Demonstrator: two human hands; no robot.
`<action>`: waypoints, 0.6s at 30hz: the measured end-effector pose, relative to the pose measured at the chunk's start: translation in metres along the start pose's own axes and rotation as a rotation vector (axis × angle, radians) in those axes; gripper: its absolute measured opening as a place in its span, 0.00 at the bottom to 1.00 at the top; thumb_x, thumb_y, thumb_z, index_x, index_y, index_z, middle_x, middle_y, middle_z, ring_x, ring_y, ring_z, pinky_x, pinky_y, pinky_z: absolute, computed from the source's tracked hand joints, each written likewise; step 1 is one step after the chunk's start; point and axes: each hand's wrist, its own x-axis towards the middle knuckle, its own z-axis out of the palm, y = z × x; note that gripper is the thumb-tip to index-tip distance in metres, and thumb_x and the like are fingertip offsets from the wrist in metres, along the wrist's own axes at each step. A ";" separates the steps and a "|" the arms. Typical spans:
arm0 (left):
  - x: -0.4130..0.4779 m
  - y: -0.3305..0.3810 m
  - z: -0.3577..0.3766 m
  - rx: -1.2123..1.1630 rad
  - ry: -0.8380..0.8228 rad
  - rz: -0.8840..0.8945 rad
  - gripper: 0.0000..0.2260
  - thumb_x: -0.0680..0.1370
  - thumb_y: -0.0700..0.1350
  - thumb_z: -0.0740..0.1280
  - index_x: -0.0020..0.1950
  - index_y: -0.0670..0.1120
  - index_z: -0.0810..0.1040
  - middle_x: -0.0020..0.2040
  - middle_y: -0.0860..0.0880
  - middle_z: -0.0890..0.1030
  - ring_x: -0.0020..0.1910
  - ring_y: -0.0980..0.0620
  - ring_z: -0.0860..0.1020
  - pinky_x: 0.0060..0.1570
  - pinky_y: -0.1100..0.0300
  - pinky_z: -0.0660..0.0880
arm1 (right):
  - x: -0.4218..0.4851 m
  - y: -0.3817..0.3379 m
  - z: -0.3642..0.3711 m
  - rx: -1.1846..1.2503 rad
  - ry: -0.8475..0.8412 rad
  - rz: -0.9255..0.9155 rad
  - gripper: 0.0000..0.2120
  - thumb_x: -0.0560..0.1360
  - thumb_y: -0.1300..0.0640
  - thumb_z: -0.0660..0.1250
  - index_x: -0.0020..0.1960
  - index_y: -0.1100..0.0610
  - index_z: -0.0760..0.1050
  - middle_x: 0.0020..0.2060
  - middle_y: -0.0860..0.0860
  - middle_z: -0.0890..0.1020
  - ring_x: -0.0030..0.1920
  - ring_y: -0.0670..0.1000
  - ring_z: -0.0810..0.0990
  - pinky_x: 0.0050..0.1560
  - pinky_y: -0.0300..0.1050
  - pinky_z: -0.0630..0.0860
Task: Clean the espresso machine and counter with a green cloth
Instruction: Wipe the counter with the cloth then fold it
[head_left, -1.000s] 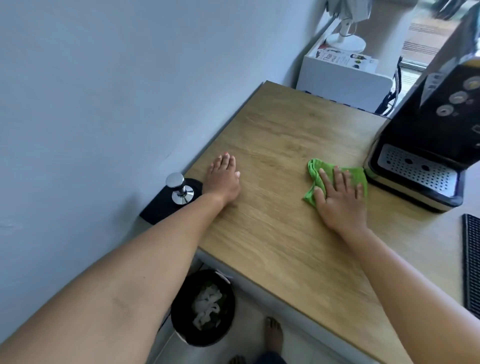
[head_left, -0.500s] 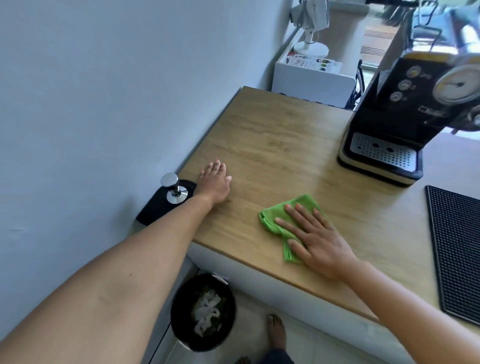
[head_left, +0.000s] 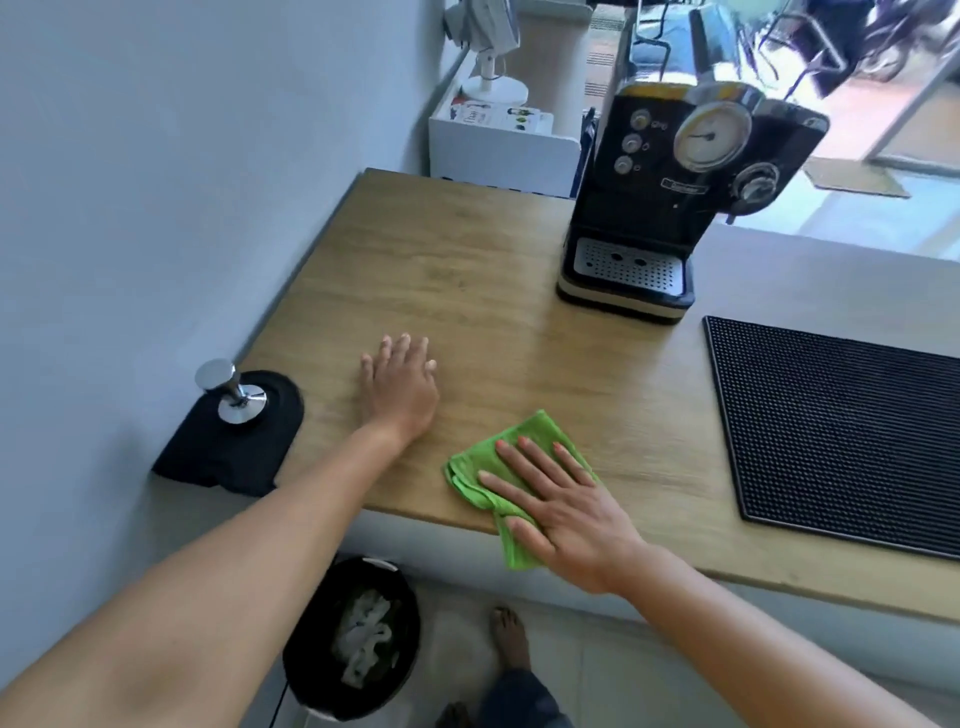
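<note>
My right hand (head_left: 558, 512) lies flat on the green cloth (head_left: 524, 435), pressing it on the wooden counter (head_left: 467, 270) at the near edge; one corner of the cloth hangs over that edge. My left hand (head_left: 400, 387) rests palm down on the counter a little to the left, fingers apart, holding nothing. The black espresso machine (head_left: 675, 197), with a round gauge and a perforated drip tray, stands at the back of the counter, well away from both hands.
A black ribbed mat (head_left: 841, 431) covers the counter at right. A metal tamper (head_left: 231, 392) stands on a black pad (head_left: 234, 441) by the wall at left. Below the counter edge is a black bin (head_left: 353, 639) with white waste. A white box (head_left: 504, 140) sits behind.
My right hand slid the cloth from beside the machine's base back to the counter's near edge. The left hand stayed flat on the counter. The head camera swung right and up.
</note>
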 end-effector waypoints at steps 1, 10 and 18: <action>-0.003 0.008 0.005 0.009 0.007 0.046 0.21 0.83 0.48 0.51 0.77 0.47 0.60 0.78 0.47 0.57 0.78 0.47 0.51 0.75 0.46 0.45 | -0.012 0.023 -0.001 -0.010 0.020 0.098 0.26 0.80 0.38 0.40 0.77 0.35 0.43 0.78 0.43 0.42 0.79 0.48 0.38 0.76 0.51 0.37; -0.003 0.071 0.045 0.089 -0.005 0.216 0.23 0.83 0.47 0.47 0.78 0.47 0.54 0.79 0.48 0.54 0.78 0.48 0.47 0.76 0.48 0.44 | 0.071 0.081 -0.019 0.120 0.053 0.664 0.28 0.81 0.39 0.42 0.79 0.42 0.42 0.79 0.48 0.41 0.78 0.50 0.36 0.77 0.57 0.36; 0.004 0.076 0.054 0.206 0.035 0.213 0.24 0.82 0.48 0.47 0.78 0.45 0.55 0.79 0.46 0.54 0.78 0.46 0.50 0.75 0.46 0.47 | -0.061 0.065 0.008 0.043 0.123 0.439 0.27 0.79 0.37 0.45 0.78 0.37 0.50 0.79 0.44 0.48 0.79 0.49 0.46 0.76 0.52 0.42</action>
